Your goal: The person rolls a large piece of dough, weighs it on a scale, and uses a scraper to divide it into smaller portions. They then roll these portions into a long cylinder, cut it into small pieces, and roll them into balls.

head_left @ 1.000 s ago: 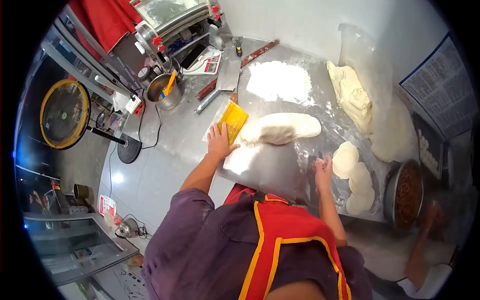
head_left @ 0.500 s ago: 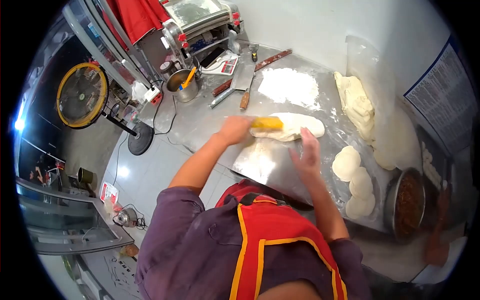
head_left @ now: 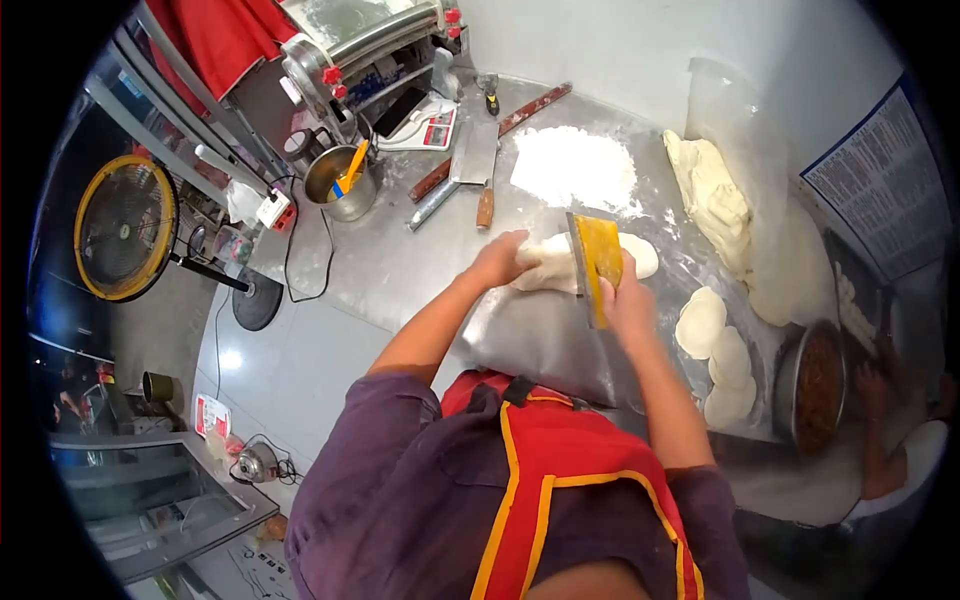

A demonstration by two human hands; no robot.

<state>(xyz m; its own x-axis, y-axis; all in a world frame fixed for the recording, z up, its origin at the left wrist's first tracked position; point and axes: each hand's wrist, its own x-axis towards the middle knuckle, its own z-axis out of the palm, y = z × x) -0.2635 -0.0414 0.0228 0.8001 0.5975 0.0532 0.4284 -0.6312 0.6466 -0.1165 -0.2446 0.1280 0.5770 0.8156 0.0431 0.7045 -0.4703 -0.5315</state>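
A thick roll of white dough (head_left: 548, 268) lies on the metal worktop in front of me. My left hand (head_left: 500, 260) is curled around its left end. A yellow dough scraper (head_left: 600, 250) is in my right hand (head_left: 628, 300), its long edge standing across the roll. The right end of the roll shows beyond the scraper. Behind the roll is a patch of white flour (head_left: 575, 170). Several flat dough rounds (head_left: 702, 322) overlap to the right of my right hand.
At the right are a large dough mass (head_left: 708, 195) partly under plastic sheet and a bowl of reddish filling (head_left: 815, 390). Another person's arm (head_left: 880, 430) is beside it. Further back stand a cleaver (head_left: 474, 150), a scale (head_left: 425, 130), a metal pot (head_left: 345, 190) and a dough machine (head_left: 370, 45).
The yellow scraper has passed from my left hand to my right and now stands across the roll. My left hand has settled on the roll's left end. The view has shifted slightly.
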